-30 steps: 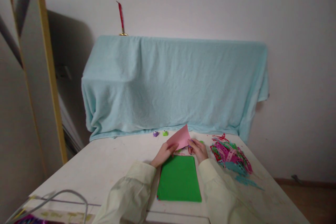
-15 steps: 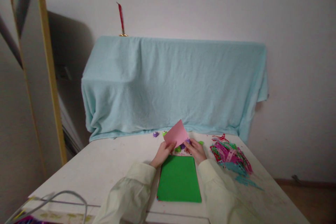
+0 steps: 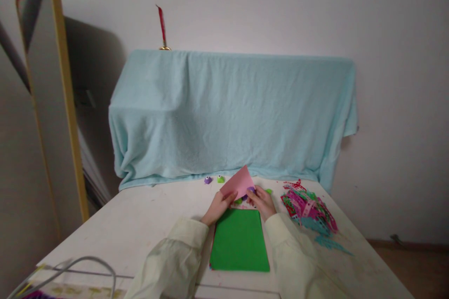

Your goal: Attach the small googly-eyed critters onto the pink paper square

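while both hands pinch it, left hand (image 3: 218,207), right hand (image 3: 262,202), pink paper (image 3: 238,182) tilted, corner pointing up-right

Two arms in pale cream sleeves reach forward from the bottom of the view, forearms angled inward so the hands nearly meet. The left hand (image 3: 218,207) is raised slightly, its fingers pinched closed. The right hand (image 3: 264,202) sits just beside it, fingers apparently curled shut, though small and hard to see.
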`<state>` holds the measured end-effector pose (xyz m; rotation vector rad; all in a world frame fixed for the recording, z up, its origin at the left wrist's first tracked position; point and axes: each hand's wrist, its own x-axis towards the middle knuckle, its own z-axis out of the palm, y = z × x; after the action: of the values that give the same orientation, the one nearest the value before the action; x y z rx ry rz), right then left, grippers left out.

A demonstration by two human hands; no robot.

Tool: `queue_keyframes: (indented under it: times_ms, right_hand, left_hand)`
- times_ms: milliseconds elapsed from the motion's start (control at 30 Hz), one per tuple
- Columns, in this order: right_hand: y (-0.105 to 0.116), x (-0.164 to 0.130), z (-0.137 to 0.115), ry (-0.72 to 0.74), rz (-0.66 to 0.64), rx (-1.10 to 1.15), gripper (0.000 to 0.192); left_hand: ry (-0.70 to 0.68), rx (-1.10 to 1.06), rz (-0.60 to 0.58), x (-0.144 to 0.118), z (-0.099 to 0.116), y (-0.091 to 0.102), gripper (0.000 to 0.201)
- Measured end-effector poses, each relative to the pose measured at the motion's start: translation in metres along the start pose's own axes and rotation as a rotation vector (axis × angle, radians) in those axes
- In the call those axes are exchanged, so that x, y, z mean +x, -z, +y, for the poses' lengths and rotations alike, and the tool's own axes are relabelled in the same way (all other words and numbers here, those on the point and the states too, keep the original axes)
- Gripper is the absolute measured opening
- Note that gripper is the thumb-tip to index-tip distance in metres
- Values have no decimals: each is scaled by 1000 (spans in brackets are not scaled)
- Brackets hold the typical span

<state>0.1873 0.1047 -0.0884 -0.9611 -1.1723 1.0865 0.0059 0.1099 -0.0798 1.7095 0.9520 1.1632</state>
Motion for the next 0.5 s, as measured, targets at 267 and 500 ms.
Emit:
queue_keyframes:
  times_ms: [267, 500]
  right_hand:
    - [0, -1, -2, -6, -2, -14, 43]
    - [3, 1, 1, -22, -19, -31, 43]
  left_hand:
    - [-6, 61, -46, 1, -4, 1, 39]
    - [29, 86, -43, 2, -9, 0, 39]
